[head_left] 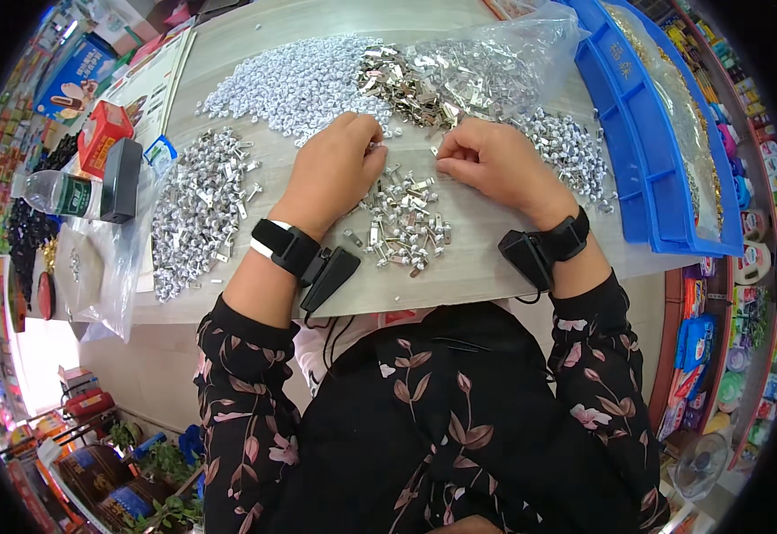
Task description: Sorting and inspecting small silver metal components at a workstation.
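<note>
My left hand (338, 167) is at the near edge of a heap of small white plastic pieces (290, 80), fingers curled and thumb close to the forefinger; whatever they hold is hidden. My right hand (493, 165) pinches a small metal piece (435, 151), which shows at its fingertips. Beyond it lies a pile of loose flat metal clips (397, 84), running into a clear plastic bag of metal clips (486, 67). Between my wrists is a small heap of white-and-metal assembled pieces (403, 222).
Larger heaps of similar assembled pieces lie left (199, 209) and right (571, 151). A blue plastic tray (615, 116) borders the table's right side. At left stand a black box (121, 182), a red box (105, 138) and a lying plastic bottle (54, 193). Stocked shelves flank the table.
</note>
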`<state>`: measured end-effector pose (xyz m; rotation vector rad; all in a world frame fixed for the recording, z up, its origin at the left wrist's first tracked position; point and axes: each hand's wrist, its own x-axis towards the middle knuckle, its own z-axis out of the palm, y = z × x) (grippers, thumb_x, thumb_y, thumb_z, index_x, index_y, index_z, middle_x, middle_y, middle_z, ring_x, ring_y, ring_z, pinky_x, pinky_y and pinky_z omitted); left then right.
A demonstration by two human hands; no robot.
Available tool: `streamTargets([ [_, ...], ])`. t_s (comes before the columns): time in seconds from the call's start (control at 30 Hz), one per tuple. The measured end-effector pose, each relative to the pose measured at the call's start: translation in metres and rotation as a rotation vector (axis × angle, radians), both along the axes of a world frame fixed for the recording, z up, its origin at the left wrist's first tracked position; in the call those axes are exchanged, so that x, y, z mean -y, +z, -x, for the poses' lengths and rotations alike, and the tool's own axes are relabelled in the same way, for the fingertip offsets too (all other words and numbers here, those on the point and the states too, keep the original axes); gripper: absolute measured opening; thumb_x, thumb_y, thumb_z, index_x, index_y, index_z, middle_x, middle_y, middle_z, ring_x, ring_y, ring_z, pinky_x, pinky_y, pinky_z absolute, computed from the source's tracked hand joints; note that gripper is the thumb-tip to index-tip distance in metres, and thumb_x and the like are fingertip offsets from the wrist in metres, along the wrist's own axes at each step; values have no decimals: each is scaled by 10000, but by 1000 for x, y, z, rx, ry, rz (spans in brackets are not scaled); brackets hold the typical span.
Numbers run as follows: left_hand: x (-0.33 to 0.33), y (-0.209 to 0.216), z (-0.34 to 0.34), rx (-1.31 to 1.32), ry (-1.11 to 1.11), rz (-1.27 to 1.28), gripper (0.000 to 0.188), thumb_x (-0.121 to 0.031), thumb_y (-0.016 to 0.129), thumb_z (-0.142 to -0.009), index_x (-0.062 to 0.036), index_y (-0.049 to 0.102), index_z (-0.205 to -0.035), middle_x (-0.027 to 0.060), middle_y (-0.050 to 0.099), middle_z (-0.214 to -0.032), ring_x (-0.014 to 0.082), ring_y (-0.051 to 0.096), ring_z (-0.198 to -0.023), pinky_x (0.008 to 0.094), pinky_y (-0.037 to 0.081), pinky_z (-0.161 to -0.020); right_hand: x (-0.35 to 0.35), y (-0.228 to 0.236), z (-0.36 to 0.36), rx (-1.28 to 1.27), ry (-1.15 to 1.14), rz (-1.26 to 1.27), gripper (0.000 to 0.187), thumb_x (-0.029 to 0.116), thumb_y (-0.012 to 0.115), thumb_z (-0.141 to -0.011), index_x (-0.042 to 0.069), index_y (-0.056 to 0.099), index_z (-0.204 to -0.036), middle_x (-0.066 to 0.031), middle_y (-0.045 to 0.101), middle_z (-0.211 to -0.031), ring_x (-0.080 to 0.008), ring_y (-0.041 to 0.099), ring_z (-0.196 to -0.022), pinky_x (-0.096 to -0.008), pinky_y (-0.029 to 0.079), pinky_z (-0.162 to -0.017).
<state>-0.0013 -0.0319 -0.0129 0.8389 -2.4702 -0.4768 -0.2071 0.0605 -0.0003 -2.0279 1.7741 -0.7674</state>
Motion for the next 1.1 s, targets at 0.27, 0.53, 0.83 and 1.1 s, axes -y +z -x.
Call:
streamTargets([
  [0.27, -6, 14, -2, -404, 13, -815, 77, -99, 550, -840, -34, 554, -881, 36, 569, -751, 98, 562, -640, 233, 454, -541, -4, 8, -9, 623, 12, -192, 130, 105, 641, -824, 19, 608, -915, -29, 632, -832, -90, 592, -724, -224, 477, -646],
  [0.53, -18, 22, 2, -752, -146, -1422, 124, -123, 548, -890, -18, 549, -955, 36, 588, -742, 79, 564, -579, 190, 475, -501, -9, 13, -25, 1071, 180, -201, 136, 56, 603, -851, 1, 588, -975, -51, 629, -868, -100, 597, -785, -227, 487, -712],
  [0.83, -17, 17, 3, -809, -151, -1566, 138, -152, 531, -913, -26, 559, -961, 24, 591, -720, 60, 563, -555, 149, 465, -466, -5, 6, -25, 928, 270, -57, 103, 0, 620, -822, 15, 622, -924, -24, 557, -931, -89, 545, -843, -204, 440, -725],
  [1.1, -21, 20, 7, -828, -14, -1511, 125, -171, 553, -905, -47, 552, -922, 0, 562, -682, 47, 512, -514, 140, 425, -441, -6, 4, -25, 908, 275, -1, 109, 2, 625, -819, 16, 625, -927, -25, 549, -950, -81, 531, -845, -197, 431, -715],
])
